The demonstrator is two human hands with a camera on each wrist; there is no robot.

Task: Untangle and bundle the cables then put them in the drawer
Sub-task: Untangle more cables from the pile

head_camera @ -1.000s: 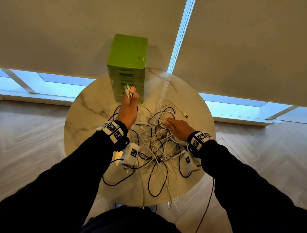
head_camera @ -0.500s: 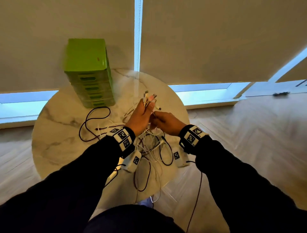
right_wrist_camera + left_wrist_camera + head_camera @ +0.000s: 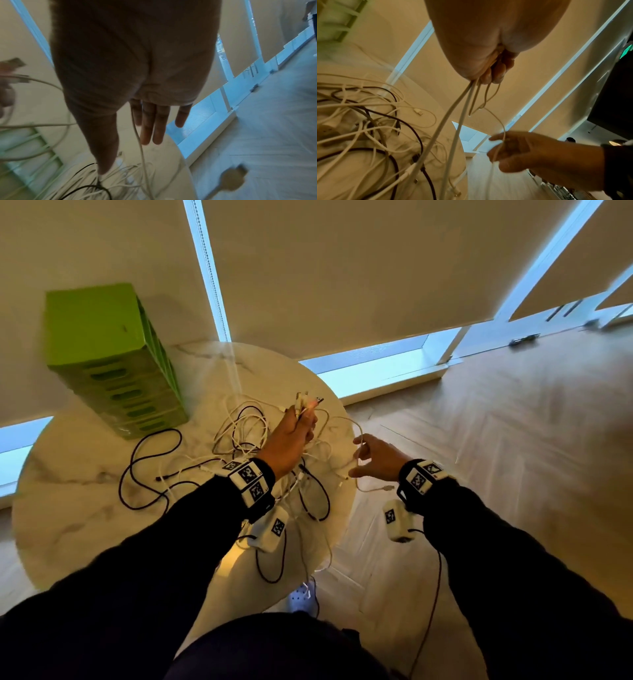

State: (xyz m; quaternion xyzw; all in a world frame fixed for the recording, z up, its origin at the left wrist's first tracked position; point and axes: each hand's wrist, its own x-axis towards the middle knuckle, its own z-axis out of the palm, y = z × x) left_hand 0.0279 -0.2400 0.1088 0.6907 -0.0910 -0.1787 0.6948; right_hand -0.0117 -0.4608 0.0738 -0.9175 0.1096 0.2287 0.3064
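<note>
My left hand [image 3: 306,419] is raised over the round marble table [image 3: 68,525] and grips a bunch of white cable ends, their plugs [image 3: 305,400] sticking up above the fist. From the left hand [image 3: 493,73] the cables hang down into the tangle [image 3: 239,436]. My right hand [image 3: 358,457] is out past the table's right edge with straight fingers. One thin white cable [image 3: 140,146] runs from the left fist across its fingers [image 3: 150,128]. The green drawer unit [image 3: 102,350] stands at the table's back left, drawers closed.
A loose black cable [image 3: 137,460] snakes across the table left of the tangle [image 3: 368,115]. Wood floor [image 3: 513,440] lies to the right. Blinds and low windows stand behind the table. Wrist-camera boxes [image 3: 395,520] hang under both wrists.
My right hand has left the left fist and moved right, past the table edge, opening its fingers with a white cable trailing across them. The left hand still holds the plugs up.
</note>
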